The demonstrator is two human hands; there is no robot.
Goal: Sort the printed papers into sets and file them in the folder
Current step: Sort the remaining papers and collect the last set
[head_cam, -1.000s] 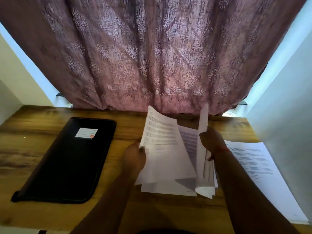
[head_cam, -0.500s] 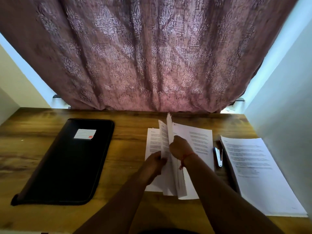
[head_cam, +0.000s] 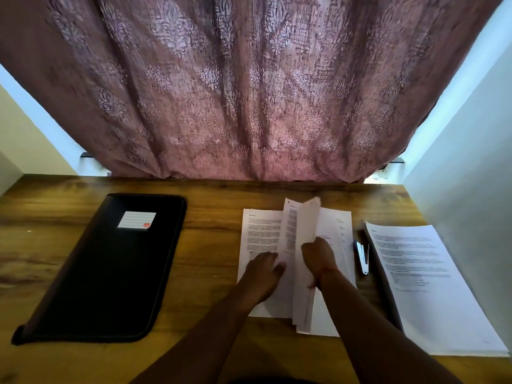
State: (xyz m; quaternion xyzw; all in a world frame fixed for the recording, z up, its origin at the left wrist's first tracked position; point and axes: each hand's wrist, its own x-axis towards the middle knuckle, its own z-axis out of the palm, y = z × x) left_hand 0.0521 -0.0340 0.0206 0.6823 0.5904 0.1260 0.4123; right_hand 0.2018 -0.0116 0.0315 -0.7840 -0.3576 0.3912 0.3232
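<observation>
So going left to right: the black zip folder [head_cam: 110, 261] is lying closed on the left side of the table [head_cam: 210, 206], with a little white label near its top. There's a decent strip of bare wood between it and the stack of printed papers [head_cam: 260, 231] in the middle.

The left hand [head_cam: 263, 268] lies fairly flat with its fingers spread on the left sheets, pinning them down. The right hand [head_cam: 318, 253] is curled around a few raised pages [head_cam: 304, 225], pinching them up on edge so they stand like an open book. Looks to me like we're mid-sort, leafing through to find where one set ends. Nothing's in the folder yet as far as I can tell.

Just right of that stack is a small stapler [head_cam: 362, 257], then a second pile of printed sheets [head_cam: 421, 273] running close to the white wall on the right, its near corner close to the table edge.

Next move, I'd guess: split off the lifted pages and lay them as their own set, maybe staple them. Free space is mostly left of the stack and in front of it; the right side is cramped, and the stapler sits just beside the stack.
</observation>
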